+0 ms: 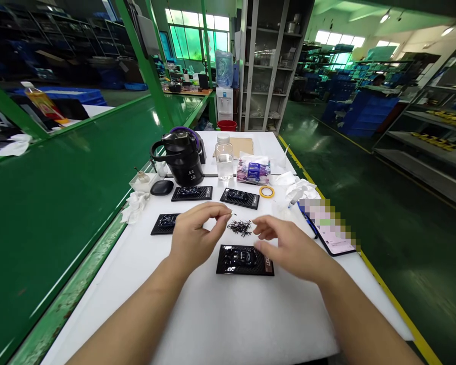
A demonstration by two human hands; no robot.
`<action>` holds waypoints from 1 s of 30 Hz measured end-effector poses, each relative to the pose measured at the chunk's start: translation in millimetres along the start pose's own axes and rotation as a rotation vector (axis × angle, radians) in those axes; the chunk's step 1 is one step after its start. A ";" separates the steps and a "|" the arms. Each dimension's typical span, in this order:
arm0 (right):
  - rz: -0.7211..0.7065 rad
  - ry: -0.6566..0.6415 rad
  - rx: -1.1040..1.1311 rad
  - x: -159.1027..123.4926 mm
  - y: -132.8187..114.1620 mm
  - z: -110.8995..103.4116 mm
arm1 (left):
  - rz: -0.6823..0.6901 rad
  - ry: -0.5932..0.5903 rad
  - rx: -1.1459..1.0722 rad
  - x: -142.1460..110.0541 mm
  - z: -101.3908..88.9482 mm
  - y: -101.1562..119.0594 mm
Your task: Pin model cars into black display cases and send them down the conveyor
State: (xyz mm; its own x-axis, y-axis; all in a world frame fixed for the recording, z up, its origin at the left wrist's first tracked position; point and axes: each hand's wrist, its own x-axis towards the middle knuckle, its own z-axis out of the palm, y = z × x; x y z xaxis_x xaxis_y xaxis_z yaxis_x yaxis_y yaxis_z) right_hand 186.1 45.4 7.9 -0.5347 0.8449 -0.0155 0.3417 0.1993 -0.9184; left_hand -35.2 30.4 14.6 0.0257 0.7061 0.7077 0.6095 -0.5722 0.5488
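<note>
— Left hand (pixel 196 238)?
— Thumb and fingertips pinched together, just beside a pile of dark shreds (pixel 240 228); anything caught between them, too small to tell.
— Right hand (pixel 291 249)?
— Open, fingers apart, above a black card (pixel 245 260), nothing visibly held.
— And the pile?
— On the white surface (pixel 220 324), between both hands. Best handling: small, low pinches, no scattering.

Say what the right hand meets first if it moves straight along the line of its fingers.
The right hand would most likely meet the small pile of dark dried leaves first. Its fingertips point towards the pile, though their height above the white tabletop is hard to judge.
</note>
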 end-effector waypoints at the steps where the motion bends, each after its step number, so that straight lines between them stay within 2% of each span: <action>1: -0.015 -0.024 -0.204 -10.3 -0.5 -0.4 | 0.006 0.009 0.009 3.1 -6.7 1.1; 4: -0.077 -0.122 -0.550 -37.2 5.6 6.3 | 0.022 -0.019 0.039 7.4 -35.9 7.0; 7: -0.136 -0.090 -0.676 -51.5 17.5 18.2 | -0.015 -0.117 0.120 -9.6 -71.7 11.1; 10: -0.211 -0.014 -0.667 -57.4 24.6 33.1 | -0.147 -0.214 0.190 -53.8 -100.5 8.2; 13: -0.286 0.004 -0.647 -57.6 20.2 54.7 | -0.368 -0.207 0.232 -107.8 -116.4 1.5; 15: -0.331 -0.028 -0.637 -52.3 11.3 71.4 | -0.490 -0.213 0.238 -134.7 -121.4 -1.8; 17: -0.375 -0.078 -0.633 -41.2 0.1 87.9 | -0.561 -0.222 0.227 -148.0 -123.5 -2.9; 22: -0.493 -0.156 -0.645 8.7 -18.6 118.8 | -0.577 -0.218 0.135 -142.9 -120.7 2.1; 25: -0.542 -0.128 -0.647 46.7 -16.9 123.2 | -0.587 -0.267 0.094 -140.9 -115.5 5.0; 28: -0.477 -0.014 -0.651 83.5 -7.8 118.8 | -0.586 -0.356 0.100 -141.8 -110.7 5.5; 30: -0.432 -0.002 -0.655 103.8 -1.8 116.4 | -0.596 -0.397 0.094 -140.5 -109.6 4.4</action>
State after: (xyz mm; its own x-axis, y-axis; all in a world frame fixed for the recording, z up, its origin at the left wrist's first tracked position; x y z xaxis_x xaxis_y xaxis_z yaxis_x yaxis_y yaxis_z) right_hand 39.9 74.9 -38.1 -0.7253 0.6250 0.2885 0.4891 0.7628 -0.4229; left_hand -123.0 -117.1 -33.6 -0.0569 0.9955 0.0753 0.6747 -0.0172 0.7379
